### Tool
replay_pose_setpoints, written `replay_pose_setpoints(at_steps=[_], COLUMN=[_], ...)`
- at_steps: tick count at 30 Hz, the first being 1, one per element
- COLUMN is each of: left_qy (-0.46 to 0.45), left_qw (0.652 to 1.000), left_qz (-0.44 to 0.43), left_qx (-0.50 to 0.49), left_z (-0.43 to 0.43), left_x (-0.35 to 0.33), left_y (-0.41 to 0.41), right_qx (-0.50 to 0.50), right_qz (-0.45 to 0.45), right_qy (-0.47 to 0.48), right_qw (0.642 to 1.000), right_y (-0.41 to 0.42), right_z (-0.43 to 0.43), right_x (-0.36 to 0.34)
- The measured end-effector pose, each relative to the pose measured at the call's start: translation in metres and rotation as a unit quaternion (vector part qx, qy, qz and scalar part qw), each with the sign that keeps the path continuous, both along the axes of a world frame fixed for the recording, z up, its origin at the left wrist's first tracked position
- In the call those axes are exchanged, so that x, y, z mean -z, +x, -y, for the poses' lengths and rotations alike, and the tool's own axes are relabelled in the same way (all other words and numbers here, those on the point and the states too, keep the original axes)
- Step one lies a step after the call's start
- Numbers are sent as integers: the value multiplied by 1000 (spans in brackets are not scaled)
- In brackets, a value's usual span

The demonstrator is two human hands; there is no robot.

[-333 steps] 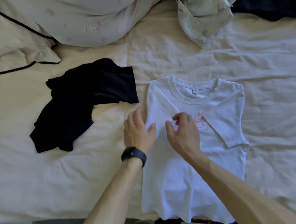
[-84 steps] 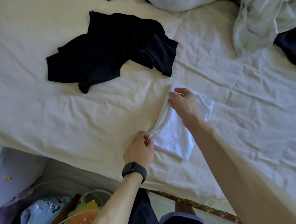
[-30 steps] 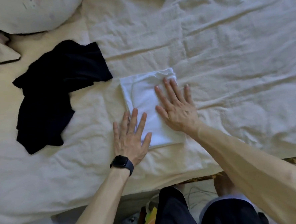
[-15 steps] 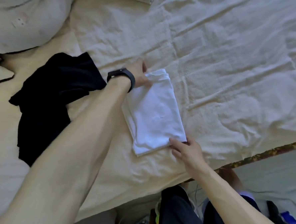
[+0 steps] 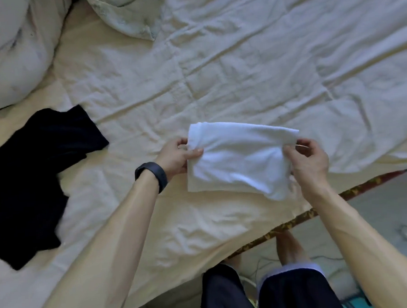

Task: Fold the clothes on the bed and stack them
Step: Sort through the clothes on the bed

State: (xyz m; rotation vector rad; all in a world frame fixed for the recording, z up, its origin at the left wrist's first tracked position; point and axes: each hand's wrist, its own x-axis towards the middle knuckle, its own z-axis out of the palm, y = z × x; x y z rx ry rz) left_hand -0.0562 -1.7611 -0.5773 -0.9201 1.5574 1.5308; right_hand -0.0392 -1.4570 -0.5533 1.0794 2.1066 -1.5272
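The folded white T-shirt [image 5: 238,158] hangs between my two hands, lifted just above the cream bed sheet [image 5: 240,68] near the bed's front edge. My left hand [image 5: 176,156], with a dark watch on its wrist, grips the shirt's left end. My right hand [image 5: 310,159] pinches the right end, thumb on top. A crumpled black garment [image 5: 32,178] lies unfolded on the sheet at the left, apart from both hands.
A large pale pillow [image 5: 8,51] fills the top left. A bunched light duvet [image 5: 127,13] lies at the top centre. The bed's patterned edge [image 5: 320,208] runs diagonally at lower right, with floor, cables and my legs below it.
Half a second ago the folded shirt lay flat lengthwise on the sheet with my hands at its far and near ends. Now both hands have lifted it and turned it sideways.
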Motion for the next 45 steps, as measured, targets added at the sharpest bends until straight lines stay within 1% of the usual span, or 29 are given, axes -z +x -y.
replay_pose_setpoints(at_steps=[2, 4, 7, 9, 12, 14, 18, 21, 24, 26, 27, 28, 29, 30, 31, 32, 33, 34, 35, 36, 37, 38, 40, 42, 44, 45], left_qy=[-33, -49, -35, -49, -68, -62, -48, -54, -92, -133, -168, -233, -317, -395, -439, -447, -436, -420, -409, -407, -409, -411, -421, -435, -445, -448], left_qw=[999, 998, 995, 995, 992, 991, 985, 985, 982, 977, 972, 957, 924, 874, 827, 796, 779, 773, 773, 772, 768, 763, 750, 750, 764, 783], left_qz=[-11, -20, -10, -36, -96, -102, -76, -105, -140, -152, -156, -173, -203, -242, -280, -306, -311, -294, -267, -249, -246, -251, -251, -222, -210, -219], left_qx=[-4, -36, -89, -78, -51, -56, -150, -128, -90, -64, -44, 1, 71, 145, 211, 270, 327, 373, 404, 420, 427, 431, 445, 446, 417, 373], left_z=[-22, -30, -27, -25, -31, -37, -42, -40, -43, -48, -51, -55, -61, -70, -83, -96, -109, -119, -125, -127, -124, -118, -102, -90, -93, -98], left_x=[7, 15, 18, 20, 19, 21, 22, 24, 23, 19, 17, 14, 10, 8, 6, 6, 10, 16, 24, 33, 41, 47, 52, 53, 47, 42], left_y=[12, 18, 18, 19, 25, 28, 14, -9, -18, -16, -12, -5, 2, 10, 19, 28, 38, 47, 57, 65, 70, 75, 82, 88, 90, 89], right_qx=[-38, -64, -106, -127, -105, -108, -123, -127, -143, -147, -152, -164, -189, -226, -268, -315, -370, -436, -505, -563, -602, -621, -619, -607, -589, -569], right_qz=[27, 66, 79, 78, 57, 46, 68, 75, 62, 49, 45, 43, 33, 9, -35, -83, -122, -140, -137, -119, -92, -61, -10, 17, 30, 29], right_qy=[-35, -62, -48, -33, -15, -8, 0, -8, -5, 11, 25, 55, 115, 193, 264, 313, 337, 345, 347, 355, 365, 374, 391, 387, 370, 364], right_qw=[998, 994, 990, 988, 993, 993, 990, 989, 988, 988, 987, 984, 975, 955, 926, 892, 857, 819, 779, 737, 704, 686, 681, 694, 718, 737], right_y=[-2, 3, 11, 19, 24, 26, 23, 9, 4, 8, 10, 13, 15, 17, 18, 17, 14, 11, 11, 10, 10, 10, 12, 14, 17, 18], right_z=[-14, -20, -20, -18, -19, -19, -18, -20, -21, -20, -18, -15, -13, -8, -2, 6, 14, 20, 22, 19, 12, 0, -26, -44, -51, -50], right_x=[11, 18, 20, 21, 20, 19, 22, 23, 23, 23, 22, 21, 22, 22, 23, 24, 27, 32, 40, 49, 58, 65, 70, 66, 54, 47])
